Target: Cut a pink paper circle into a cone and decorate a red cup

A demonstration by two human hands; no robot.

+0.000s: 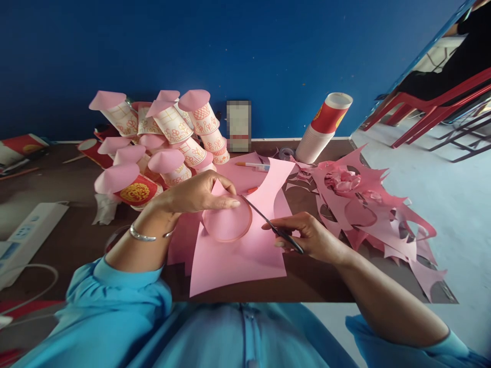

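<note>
My left hand [205,191] is closed on the upper left part of a pink paper sheet [241,263], thumb on top. On the sheet, just below that thumb, shows a round outline [251,223] in a darker reddish tone. My right hand [310,237] grips dark-handled scissors [264,219], whose blades point up and left to the outline's upper right edge. A wide curved piece is gone from the sheet's right side. More pink paper [180,245] lies underneath. Whether the blades are apart is hard to make out.
Several decorated paper cups with pink cone tops [166,161] crowd the back left. A tall cup stack [322,128] leans at the back right. Pink scraps [364,209] cover the table's right side. Behind the sheet lies a marker [253,166]; a power strip [28,235] lies far left.
</note>
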